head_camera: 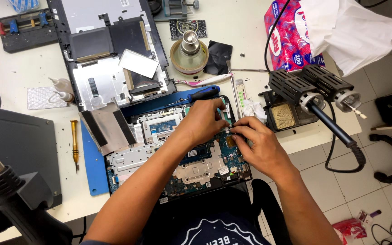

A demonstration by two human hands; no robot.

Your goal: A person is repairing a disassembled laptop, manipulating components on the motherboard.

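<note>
Head view | left hand (203, 121), right hand (255, 146) hide fingertips on laptop board (196, 165)

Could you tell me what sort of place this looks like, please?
Probably an electronics repair bench: an opened laptop lies under both hands, with a soldering iron stand beside it and a screwdriver behind.

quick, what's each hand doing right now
Left hand: fingers pinched down on the open laptop's board; anything held cannot be told.
Right hand: fingertips pinched at the same spot; contents hidden.
</note>
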